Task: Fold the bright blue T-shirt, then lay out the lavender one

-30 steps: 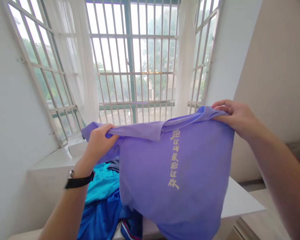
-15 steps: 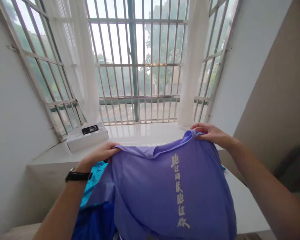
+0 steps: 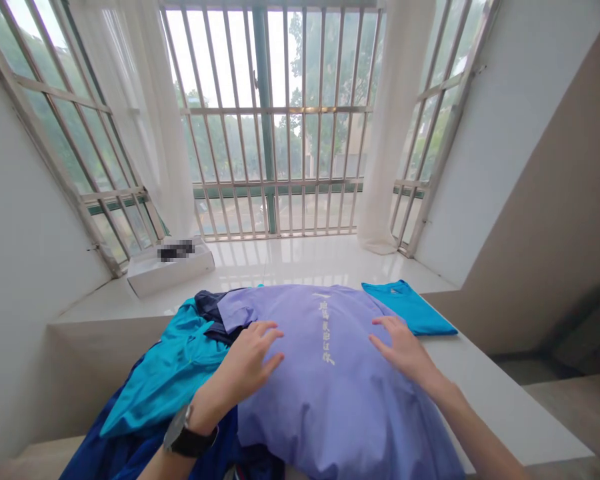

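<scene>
A purple T-shirt (image 3: 300, 393) with a column of pale printed characters lies spread over the white ledge, its lower part hanging toward me. Above its left side is my left hand (image 3: 255, 353), fingers apart and holding nothing; a watch is on that wrist. Over the shirt's right side, my right hand (image 3: 397, 343) is likewise open with spread fingers. Whether the fingertips touch the cloth I cannot tell. Left of the shirt lies a heap with a teal garment (image 3: 175, 367) and dark blue clothing (image 3: 115, 440). A folded blue garment (image 3: 420, 310) rests at the right.
On the windowsill (image 3: 280, 260) at the left stands a white box (image 3: 173, 272) with a dark blurred item on top. White curtains (image 3: 377, 153) hang before the barred window (image 3: 275, 147). Walls rise on both sides.
Both hands have let go of the shirt's neck edge and come down toward me. The shirt, held up before, now lies flat, and the folded blue garment has come into view.
</scene>
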Tool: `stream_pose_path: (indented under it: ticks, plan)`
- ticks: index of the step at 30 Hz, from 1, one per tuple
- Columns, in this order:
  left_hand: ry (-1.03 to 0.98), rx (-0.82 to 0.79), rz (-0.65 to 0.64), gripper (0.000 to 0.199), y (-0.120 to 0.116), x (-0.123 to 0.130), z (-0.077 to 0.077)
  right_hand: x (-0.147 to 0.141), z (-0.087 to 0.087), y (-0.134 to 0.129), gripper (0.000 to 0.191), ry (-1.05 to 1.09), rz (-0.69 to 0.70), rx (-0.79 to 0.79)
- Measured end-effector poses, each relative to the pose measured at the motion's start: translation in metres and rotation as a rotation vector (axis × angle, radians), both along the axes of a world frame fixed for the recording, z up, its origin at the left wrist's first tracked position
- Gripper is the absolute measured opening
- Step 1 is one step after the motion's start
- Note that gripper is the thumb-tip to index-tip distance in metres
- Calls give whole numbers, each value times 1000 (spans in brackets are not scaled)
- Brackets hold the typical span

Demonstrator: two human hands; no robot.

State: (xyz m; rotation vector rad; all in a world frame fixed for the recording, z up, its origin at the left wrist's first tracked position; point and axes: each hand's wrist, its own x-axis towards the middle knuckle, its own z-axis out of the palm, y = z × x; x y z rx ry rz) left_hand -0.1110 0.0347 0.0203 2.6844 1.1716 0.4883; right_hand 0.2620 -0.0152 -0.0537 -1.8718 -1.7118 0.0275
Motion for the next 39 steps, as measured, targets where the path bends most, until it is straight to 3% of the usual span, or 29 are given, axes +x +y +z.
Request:
stream_pose_path:
  ticks: [2,5,9,13,17,22,24,26,30,32,35,37,39]
  plan:
    - [-7,-53,124,24,-25,-21,-5,17,-15,-40,36,68,-121,-95]
    - [119,-254,294,34,-51,-51,-20,42,-31,-93,36,24,-260,-332]
    - [263,-366,299,38,-64,-60,-38,48,-36,-127,41,-5,-260,-513]
    - [211,-341,279,35,-71,-43,-42,24,-30,-131,32,-5,-128,-513]
    - [100,-255,307,28,-76,-32,-45,6,-26,-133,29,62,-60,-401]
    - [-122,-289,12,32,-74,-26,-48,1,-23,-134,40,500,-69,-145]
    - [-185,-303,-44,36,-69,-24,-45,-1,-24,-132,42,640,-90,-83]
    - [-271,-306,-16,39,-62,-22,-41,-3,-23,-129,43,743,-98,-72]
    - [-534,-275,157,45,-48,-25,-33,-3,-13,-124,39,1058,-63,-38]
    - [-597,-314,160,47,-45,-29,-35,-3,-4,-126,36,1263,-70,10]
    - [-491,-391,49,50,-45,-36,-48,-6,7,-138,35,1482,-33,29]
    - [-361,-362,-22,53,-47,-36,-59,-12,7,-148,41,1516,115,-9]
    - [-251,-317,-99,38,-48,-33,-66,-16,0,-155,58,1462,269,-87]
